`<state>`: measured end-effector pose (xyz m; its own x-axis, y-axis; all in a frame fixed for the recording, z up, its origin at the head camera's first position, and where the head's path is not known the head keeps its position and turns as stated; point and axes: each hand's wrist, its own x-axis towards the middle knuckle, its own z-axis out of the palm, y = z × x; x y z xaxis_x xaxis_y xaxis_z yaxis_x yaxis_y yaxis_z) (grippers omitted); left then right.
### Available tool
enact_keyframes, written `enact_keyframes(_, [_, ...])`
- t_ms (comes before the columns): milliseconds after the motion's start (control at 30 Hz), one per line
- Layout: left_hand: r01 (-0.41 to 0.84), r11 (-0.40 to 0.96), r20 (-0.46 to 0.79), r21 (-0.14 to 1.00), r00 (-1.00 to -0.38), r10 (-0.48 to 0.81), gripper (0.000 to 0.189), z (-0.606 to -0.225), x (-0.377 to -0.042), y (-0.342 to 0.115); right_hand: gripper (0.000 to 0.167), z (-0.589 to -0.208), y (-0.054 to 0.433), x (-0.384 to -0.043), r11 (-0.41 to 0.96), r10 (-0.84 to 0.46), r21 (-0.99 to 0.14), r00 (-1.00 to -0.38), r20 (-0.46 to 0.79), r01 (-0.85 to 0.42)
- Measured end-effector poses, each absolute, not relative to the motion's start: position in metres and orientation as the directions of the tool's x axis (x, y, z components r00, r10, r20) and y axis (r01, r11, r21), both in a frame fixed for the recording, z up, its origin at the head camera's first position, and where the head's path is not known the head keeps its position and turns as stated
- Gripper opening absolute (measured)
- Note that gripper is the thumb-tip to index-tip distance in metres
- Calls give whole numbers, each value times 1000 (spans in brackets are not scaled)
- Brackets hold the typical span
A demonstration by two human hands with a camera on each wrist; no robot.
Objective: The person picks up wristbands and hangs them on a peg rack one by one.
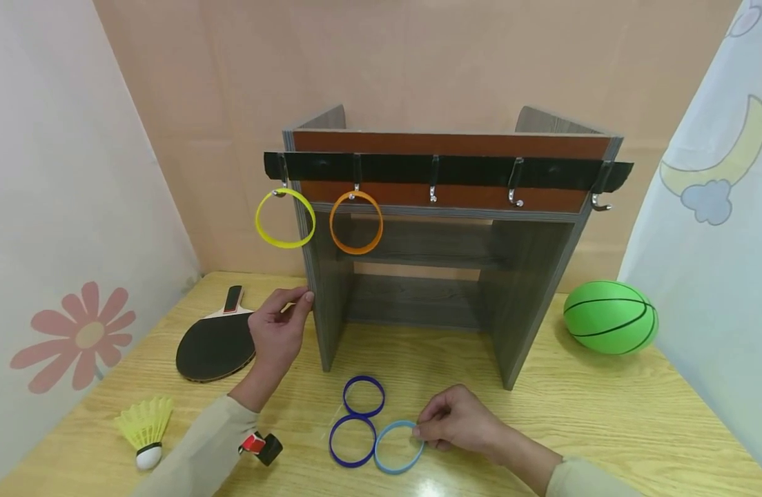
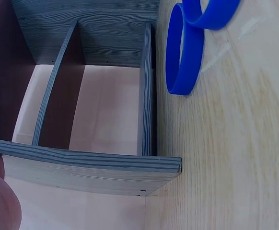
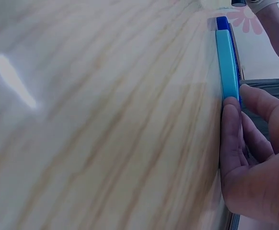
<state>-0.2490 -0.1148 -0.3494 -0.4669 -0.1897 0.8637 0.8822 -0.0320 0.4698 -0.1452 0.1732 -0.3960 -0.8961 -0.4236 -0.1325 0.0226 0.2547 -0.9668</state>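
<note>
My right hand (image 1: 458, 421) pinches the right side of a light blue silicone wristband (image 1: 378, 452) between thumb and fingers, low at the tabletop. Two dark blue wristbands (image 1: 333, 449) (image 1: 346, 400) lie beside it, one behind the other. At the left, my left hand (image 1: 280, 328) holds the front edge of the grey wooden shelf's (image 1: 314, 304) side panel with thumb and curled fingertips. Along the shelf's top runs a black strip (image 1: 393, 168) with several metal hooks. A yellow wristband (image 1: 284, 244) hangs on the leftmost hook, an orange one (image 1: 356, 251) on the hook beside it.
A black table tennis bat (image 1: 213, 348) lies left of the shelf, partly behind my left hand. Nearer stands a yellow shuttlecock (image 1: 146, 424). To the right of the shelf sits a green ball (image 1: 611, 317). Printed cloth walls border the wooden table (image 1: 636, 421).
</note>
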Motion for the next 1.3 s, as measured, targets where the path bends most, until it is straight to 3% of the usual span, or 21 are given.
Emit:
enact_keyframes(567, [869,-9,852,495,-487,-194,11,-353,-247,-115,9,-399,174,-145,291,-418,-957,-900,-127,0])
enact_keyframes(767, [884,-10,867,467,-460,-192,10,-352,-251,-115,1,-398,177,-145,262,-443,-965,-889,-113,-8])
enact_keyframes(1300, [875,-9,859,484,-477,-187,12,-353,-249,-116,6,-401,183,-146,235,-461,-972,-880,-110,-1])
